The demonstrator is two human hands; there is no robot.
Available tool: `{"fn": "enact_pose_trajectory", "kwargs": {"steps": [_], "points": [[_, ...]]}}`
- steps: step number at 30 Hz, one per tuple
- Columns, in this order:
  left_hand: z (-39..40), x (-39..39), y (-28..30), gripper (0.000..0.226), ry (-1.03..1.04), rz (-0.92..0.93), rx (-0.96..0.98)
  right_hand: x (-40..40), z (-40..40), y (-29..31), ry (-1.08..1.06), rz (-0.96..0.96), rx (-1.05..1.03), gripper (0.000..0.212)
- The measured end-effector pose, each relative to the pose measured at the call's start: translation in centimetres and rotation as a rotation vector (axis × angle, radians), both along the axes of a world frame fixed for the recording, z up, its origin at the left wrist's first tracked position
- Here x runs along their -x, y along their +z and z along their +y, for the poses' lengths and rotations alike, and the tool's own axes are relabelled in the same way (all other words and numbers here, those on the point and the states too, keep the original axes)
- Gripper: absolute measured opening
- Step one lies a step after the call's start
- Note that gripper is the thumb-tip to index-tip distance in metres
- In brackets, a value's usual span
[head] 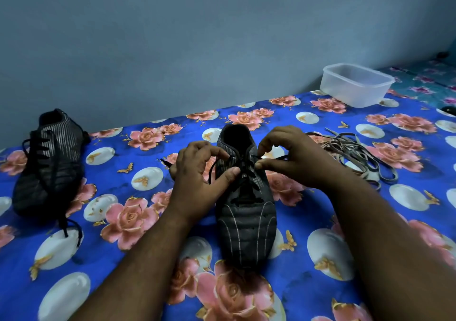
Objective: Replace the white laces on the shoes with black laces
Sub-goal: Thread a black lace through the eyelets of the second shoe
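Dark shoes and laces on a vivid blue floral cloth.

The cloth (308,283) is deep royal blue, printed with pink roses, pearly white ovals and small gold butterflies. The nearer shoe (246,224) is charcoal black with thin pale stripes: curved lines fan across its toe and fine pinstripes run along its collar; its lace (244,172) is black. The second shoe (49,163), at the left, is black with a panel of grey-white pinstripes and carries black lacing too. The loose heap of laces (357,158) at the right looks dull grey-white in this light. The plastic box (355,86) is translucent milky white. The wall (197,37) is plain grey-blue. Far right, another fabric (429,81) is teal with purple-pink flowers.
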State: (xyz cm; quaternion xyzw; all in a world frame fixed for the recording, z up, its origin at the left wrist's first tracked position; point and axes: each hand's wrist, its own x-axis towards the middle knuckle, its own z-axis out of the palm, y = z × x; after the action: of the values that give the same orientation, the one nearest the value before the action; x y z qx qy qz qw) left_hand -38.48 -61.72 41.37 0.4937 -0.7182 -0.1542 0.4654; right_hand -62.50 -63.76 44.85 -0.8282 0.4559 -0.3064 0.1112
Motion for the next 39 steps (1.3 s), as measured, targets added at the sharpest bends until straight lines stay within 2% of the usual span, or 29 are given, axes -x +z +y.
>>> {"fn": "enact_pose_trajectory", "kwargs": {"steps": [3,9,12,15,17,20,24,26,29,31,35,39], "points": [[0.2,0.0,0.1,0.045,-0.013,0.019,-0.044,-0.2,-0.1,-0.4,0.038,-0.12,-0.02,0.036],[0.3,0.1,-0.2,0.057,-0.069,0.064,-0.148,-0.5,-0.3,-1.4,0.076,-0.088,-0.117,0.042],[0.3,0.0,0.1,0.052,-0.07,0.187,-0.184,-0.2,-0.2,-1.0,0.064,-0.149,-0.136,0.042],[0.0,-0.5,0.4,0.044,-0.122,0.328,-0.255,-0.2,0.0,-0.5,0.081,-0.217,-0.171,0.034],[0.1,-0.9,0.5,0.041,-0.186,0.238,-0.247,-0.3,0.3,-0.1,0.15,-0.188,-0.228,0.03],[0.4,-1.3,0.2,0.037,-0.231,0.03,-0.193,-0.6,0.6,-0.3,0.202,-0.183,-0.433,0.035],[0.7,-1.2,0.2,0.043,-0.191,0.031,-0.196,-0.7,0.6,-0.6,0.199,-0.168,-0.523,0.044],[0.6,-1.1,0.0,0.049,-0.178,0.047,-0.196,-0.4,0.6,-0.5,0.204,-0.177,-0.483,0.041],[0.3,-1.1,-0.4,0.053,-0.175,0.137,-0.231,0.2,0.1,-0.4,0.095,-0.237,-0.293,0.03],[-0.1,-1.0,-0.6,0.041,-0.166,0.215,-0.262,0.6,-0.2,-0.3,0.004,-0.2,-0.214,0.02],[-1.1,-0.9,-1.1,0.003,-0.124,0.22,-0.176,0.5,-0.5,-0.9,-0.024,-0.036,-0.126,0.007],[-1.8,-1.2,-1.3,0.008,-0.142,0.314,-0.233,0.9,-0.7,-0.8,-0.073,-0.037,-0.105,0.009]]}}
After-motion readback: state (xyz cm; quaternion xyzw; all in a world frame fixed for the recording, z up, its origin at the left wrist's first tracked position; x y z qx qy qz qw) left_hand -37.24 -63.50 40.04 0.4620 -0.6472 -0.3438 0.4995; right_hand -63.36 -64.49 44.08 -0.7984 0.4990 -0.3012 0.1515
